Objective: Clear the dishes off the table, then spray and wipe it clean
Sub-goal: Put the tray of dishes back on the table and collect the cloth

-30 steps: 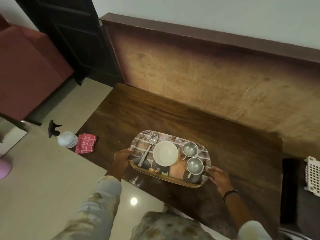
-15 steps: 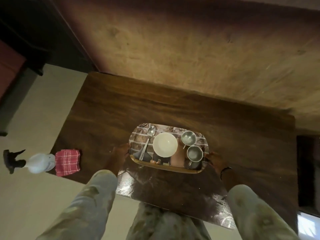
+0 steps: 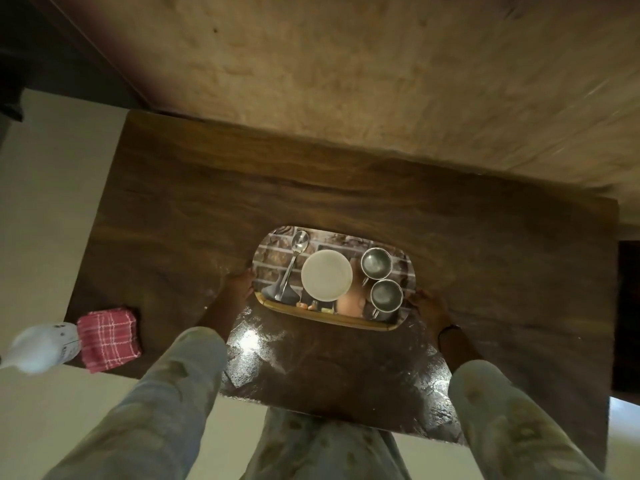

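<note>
Clearing step. Left hand [image 3: 239,289] and right hand [image 3: 427,304] each grip an end of the tray [image 3: 273,268], mid-table [image 3: 207,209], loaded with bowl [image 3: 326,275], spoon [image 3: 292,265], two cups [image 3: 376,262]. Next, I reckon: a level lift away. Cloth [image 3: 108,337] and spray [image 3: 43,346] wait at the left edge.

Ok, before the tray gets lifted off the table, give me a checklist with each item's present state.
1. Left hand on the tray edge: ok.
2. Right hand on the opposite edge: ok.
3. Fingers hooked under the rim: cannot tell.
4. White bowl, spoon and both steel cups on the tray: ok.
5. Red checked cloth and spray bottle ready at the table corner: ok.
</note>
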`<action>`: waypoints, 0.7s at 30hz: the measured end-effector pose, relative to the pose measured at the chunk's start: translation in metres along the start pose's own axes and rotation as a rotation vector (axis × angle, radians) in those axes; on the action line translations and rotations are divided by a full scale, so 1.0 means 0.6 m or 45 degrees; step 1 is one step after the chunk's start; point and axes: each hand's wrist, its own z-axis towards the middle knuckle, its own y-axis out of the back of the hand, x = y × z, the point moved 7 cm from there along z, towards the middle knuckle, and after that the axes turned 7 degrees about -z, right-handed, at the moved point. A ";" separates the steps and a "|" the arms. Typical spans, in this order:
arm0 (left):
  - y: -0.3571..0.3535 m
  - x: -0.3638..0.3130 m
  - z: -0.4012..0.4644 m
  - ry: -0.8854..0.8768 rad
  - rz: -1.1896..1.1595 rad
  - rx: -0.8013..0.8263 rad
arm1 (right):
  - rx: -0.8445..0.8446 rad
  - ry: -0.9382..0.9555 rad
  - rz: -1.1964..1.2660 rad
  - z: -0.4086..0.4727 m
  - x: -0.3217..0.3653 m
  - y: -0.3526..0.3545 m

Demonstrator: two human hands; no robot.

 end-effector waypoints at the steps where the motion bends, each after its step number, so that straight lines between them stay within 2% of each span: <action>1: 0.003 0.003 0.008 0.007 -0.001 -0.007 | -0.003 0.002 0.007 0.004 0.000 0.000; 9: -0.008 0.003 0.034 0.075 0.046 -0.042 | -0.019 -0.012 0.022 0.030 0.009 0.006; 21: -0.006 0.011 0.062 0.022 0.078 -0.082 | -0.009 -0.014 -0.045 0.041 0.002 0.007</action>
